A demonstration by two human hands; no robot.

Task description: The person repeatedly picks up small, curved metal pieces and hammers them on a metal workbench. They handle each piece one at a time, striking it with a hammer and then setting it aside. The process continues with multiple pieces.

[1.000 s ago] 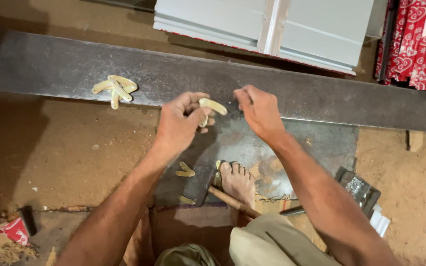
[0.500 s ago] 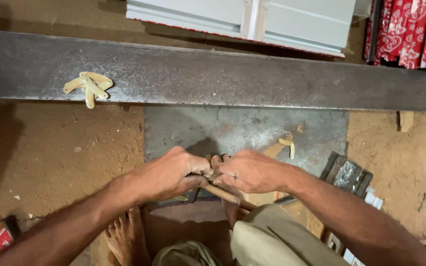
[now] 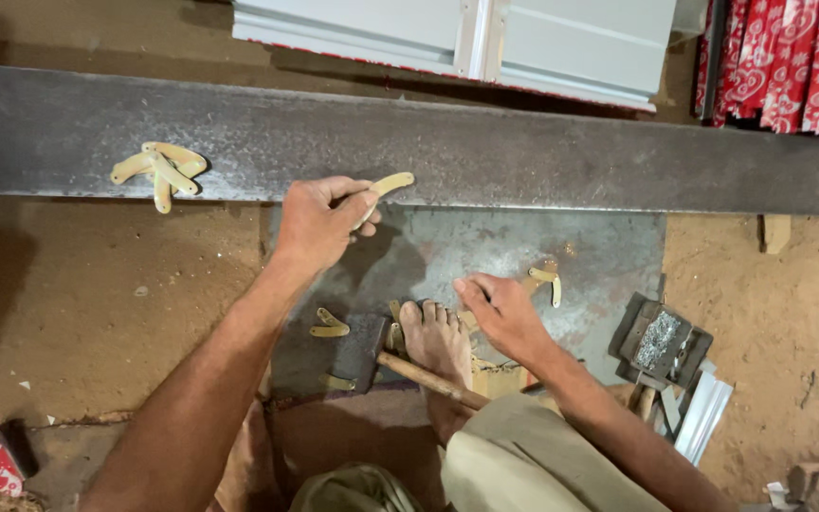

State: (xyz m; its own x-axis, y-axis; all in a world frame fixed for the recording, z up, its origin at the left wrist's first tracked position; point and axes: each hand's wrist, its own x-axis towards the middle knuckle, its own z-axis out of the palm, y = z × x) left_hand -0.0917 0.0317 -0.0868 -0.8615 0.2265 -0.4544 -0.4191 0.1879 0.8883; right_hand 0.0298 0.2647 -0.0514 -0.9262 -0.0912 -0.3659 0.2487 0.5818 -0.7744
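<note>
My left hand [image 3: 319, 223] is raised over the near edge of a long dark metal beam [image 3: 523, 156] and pinches a small flat yellowish metal strip [image 3: 388, 185] with rounded ends. My right hand [image 3: 500, 313] hovers low over the grey steel plate [image 3: 485, 251], fingers loosely apart, holding nothing, close to my bare foot [image 3: 436, 346] and to loose yellowish strips [image 3: 547, 278]. More strips [image 3: 328, 325] lie by a hammer [image 3: 372, 356] whose wooden handle runs under my foot.
A small pile of the same strips [image 3: 160, 171] rests on the beam at left. A metal die block [image 3: 661, 341] sits at right on the dirt floor [image 3: 97, 303]. White panels [image 3: 485, 38] and red patterned cloth [image 3: 789, 62] lie beyond the beam.
Both hands were together low near the foot half a second ago. My left hand has since lifted a strip up to the beam; my right hand stayed low and opened.
</note>
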